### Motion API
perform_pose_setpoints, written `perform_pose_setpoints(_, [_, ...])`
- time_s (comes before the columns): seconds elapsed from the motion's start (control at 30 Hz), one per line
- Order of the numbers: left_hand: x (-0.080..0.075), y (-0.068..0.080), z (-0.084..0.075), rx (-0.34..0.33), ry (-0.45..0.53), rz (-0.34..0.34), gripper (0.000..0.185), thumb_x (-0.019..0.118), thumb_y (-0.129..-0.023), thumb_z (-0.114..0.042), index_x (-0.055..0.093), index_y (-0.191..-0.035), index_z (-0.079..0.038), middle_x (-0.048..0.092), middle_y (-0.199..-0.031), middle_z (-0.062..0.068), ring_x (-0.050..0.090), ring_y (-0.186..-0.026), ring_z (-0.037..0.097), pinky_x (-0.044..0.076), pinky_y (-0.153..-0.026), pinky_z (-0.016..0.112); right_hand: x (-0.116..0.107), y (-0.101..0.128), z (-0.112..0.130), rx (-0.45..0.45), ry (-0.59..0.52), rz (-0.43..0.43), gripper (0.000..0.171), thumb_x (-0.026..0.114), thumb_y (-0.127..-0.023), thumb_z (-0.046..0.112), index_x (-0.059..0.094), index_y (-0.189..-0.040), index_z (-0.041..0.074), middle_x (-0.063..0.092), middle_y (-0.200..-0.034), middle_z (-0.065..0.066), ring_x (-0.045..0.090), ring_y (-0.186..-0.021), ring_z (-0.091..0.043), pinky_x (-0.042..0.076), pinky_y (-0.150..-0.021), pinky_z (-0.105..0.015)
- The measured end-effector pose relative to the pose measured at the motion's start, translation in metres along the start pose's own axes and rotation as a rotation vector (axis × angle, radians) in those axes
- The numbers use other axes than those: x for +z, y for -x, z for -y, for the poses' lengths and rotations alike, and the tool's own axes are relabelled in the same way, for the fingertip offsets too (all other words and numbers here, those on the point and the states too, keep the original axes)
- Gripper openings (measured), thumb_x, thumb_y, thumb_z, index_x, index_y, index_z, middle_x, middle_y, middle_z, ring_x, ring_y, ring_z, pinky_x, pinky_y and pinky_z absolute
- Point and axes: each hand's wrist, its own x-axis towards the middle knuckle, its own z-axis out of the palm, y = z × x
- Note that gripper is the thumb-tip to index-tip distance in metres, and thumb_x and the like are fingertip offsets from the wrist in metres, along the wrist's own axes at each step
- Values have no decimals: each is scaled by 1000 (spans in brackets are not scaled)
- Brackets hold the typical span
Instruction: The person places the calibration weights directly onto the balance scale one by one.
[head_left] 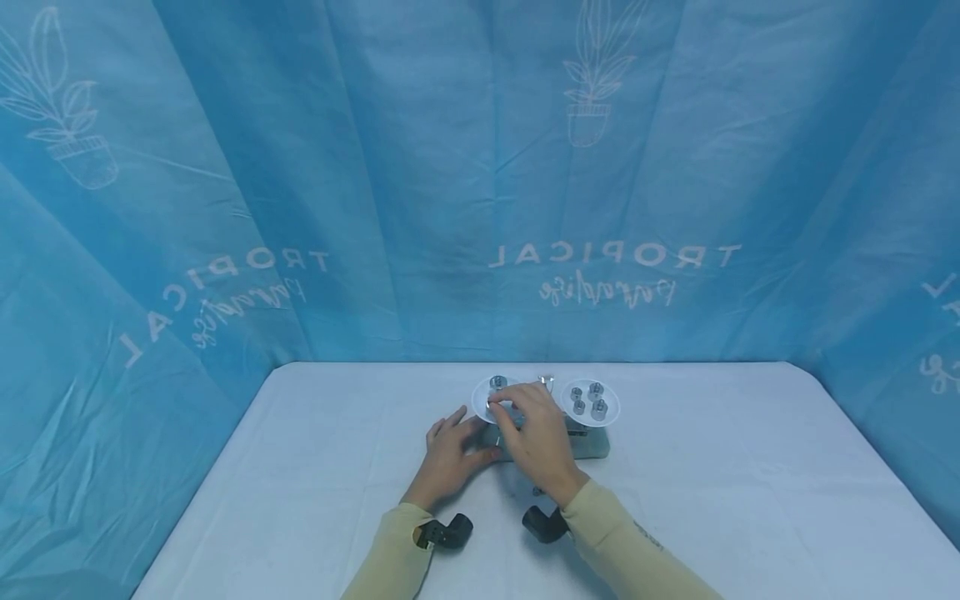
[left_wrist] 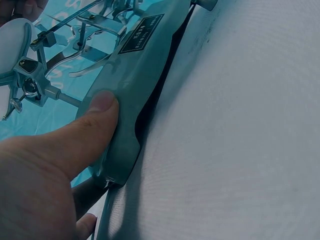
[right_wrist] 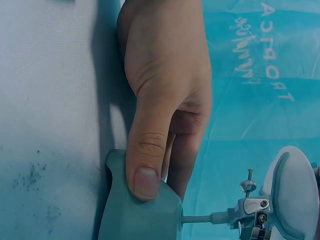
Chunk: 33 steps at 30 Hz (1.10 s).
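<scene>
The left hand (head_left: pixel 450 454) grips the grey-green balance scale base (left_wrist: pixel 132 95), thumb pressed on its end. The right hand (head_left: pixel 536 433) pinches a small metal weight (head_left: pixel 491 406) over the left white pan (head_left: pixel 483 398), near the white counter's (head_left: pixel 300 467) far edge.

- A hand (right_wrist: pixel 165 95), seemingly the left one, lies on the white tablecloth (right_wrist: pixel 50 100).
- Its thumb (right_wrist: pixel 145 165) presses down on the end of a grey-green balance base (right_wrist: pixel 137 212).
- The other fingers curl behind the base, mostly hidden.
- Just beyond the thumb tip, a thin metal rod (right_wrist: pixel 200 218) leaves the base toward a bracket (right_wrist: pixel 252 207) and a pale round pan (right_wrist: pixel 292 195).
</scene>
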Motion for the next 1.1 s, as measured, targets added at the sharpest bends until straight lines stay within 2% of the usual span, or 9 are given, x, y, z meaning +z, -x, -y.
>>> perform_pose_setpoints(0.2, [0,0,-1,-10,-9,3,61,72,-91,-45,57,-143,-18,55,-147,1,31,-147,38,14,-118,63,2,-2,0,8,15,3,7,74,-92,10,75,-99,12,74,-97,1,62,-98,-17,54,-85,-39])
perform_pose_setpoints(0.5, [1,0,-1,-13,-1,2,61,71,-92,-47,57,-143,-17,55,-147,1,31,-147,36,14,-118,62,4,-5,1,6,30,10,6,74,-91,12,75,-97,13,74,-95,1,62,-95,-17,54,-81,-38])
perform_pose_setpoints(1.1, [0,0,0,-27,10,7,60,71,-92,-45,59,-141,-14,58,-144,3,32,-147,36,14,-118,63,8,-6,-2,-24,51,5,5,75,-90,11,76,-95,13,75,-93,1,62,-91,-18,53,-81,-37])
